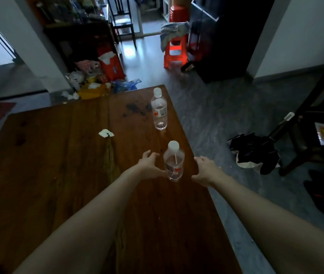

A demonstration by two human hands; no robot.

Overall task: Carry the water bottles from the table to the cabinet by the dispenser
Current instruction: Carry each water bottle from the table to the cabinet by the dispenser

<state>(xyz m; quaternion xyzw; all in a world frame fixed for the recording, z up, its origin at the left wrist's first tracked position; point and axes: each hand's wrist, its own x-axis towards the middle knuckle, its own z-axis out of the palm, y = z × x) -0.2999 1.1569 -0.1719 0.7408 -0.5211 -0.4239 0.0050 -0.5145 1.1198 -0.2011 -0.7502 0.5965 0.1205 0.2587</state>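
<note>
I'm at the pickup step, nothing lifted yet. My left hand (150, 165) reaches in with fingers spread, thumb by the near bottle (174, 161), which stands upright near the table's (58, 155) right edge. My right hand (204, 171) hangs spread just beside it. Next, I'd say: wrap it, then fetch the far bottle (158, 109).

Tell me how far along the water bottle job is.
Nothing looks delivered yet. Both bottles stand upright on the table. In hand: the left hand and right hand flank the near bottle, neither gripping. Left: the far bottle too.
</note>
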